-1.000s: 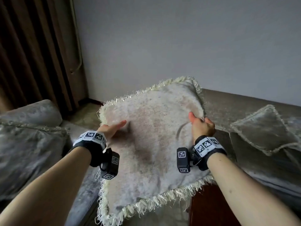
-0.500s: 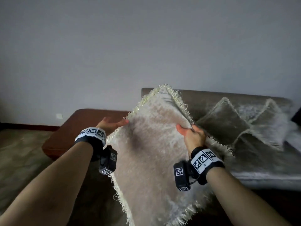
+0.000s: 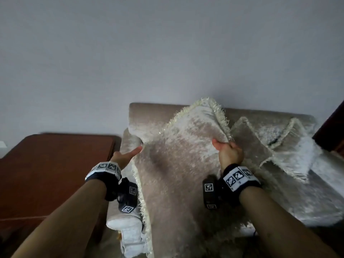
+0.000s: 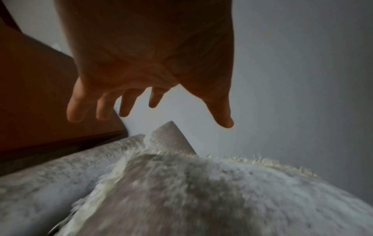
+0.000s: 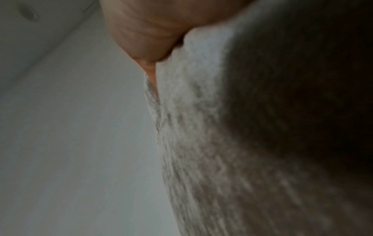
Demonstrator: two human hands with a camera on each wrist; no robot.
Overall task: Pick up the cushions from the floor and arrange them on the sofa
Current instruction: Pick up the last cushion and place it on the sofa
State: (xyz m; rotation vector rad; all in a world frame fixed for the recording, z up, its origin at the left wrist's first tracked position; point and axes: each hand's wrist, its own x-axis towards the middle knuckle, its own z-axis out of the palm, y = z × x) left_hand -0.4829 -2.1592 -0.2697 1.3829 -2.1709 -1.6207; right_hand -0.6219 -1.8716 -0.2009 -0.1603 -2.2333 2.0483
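Since half a second ago, my left hand (image 3: 124, 158) has come off the fringed cushion (image 3: 178, 164); before, it was cupping the left edge, and now its fingers (image 4: 129, 102) are spread and straight, holding nothing, with only the thumb near the fringe. My view has also swung right, so the sofa (image 3: 314, 200) fills more of the head picture.

From largest down: I see the grey wall (image 3: 167, 53) behind everything, then the sofa along it, covered in pale velvety fabric. To its left stands a reddish-brown wooden table (image 3: 52, 174), just beside the sofa's armrest (image 3: 130, 142).

I hold the cushion over the left end of the sofa, tilted, its top corner up against the backrest and its lower edge hanging down past the seat front. Two more cushions (image 3: 275, 146) lean on the backrest to its right, the nearer one touching or almost touching the one I hold; I cannot tell which.

My right hand (image 3: 229, 155) is clamped on the cushion's right edge, thumb on the front face and fingers curled behind. The right wrist view is blurred, showing only fabric pressed into the palm.
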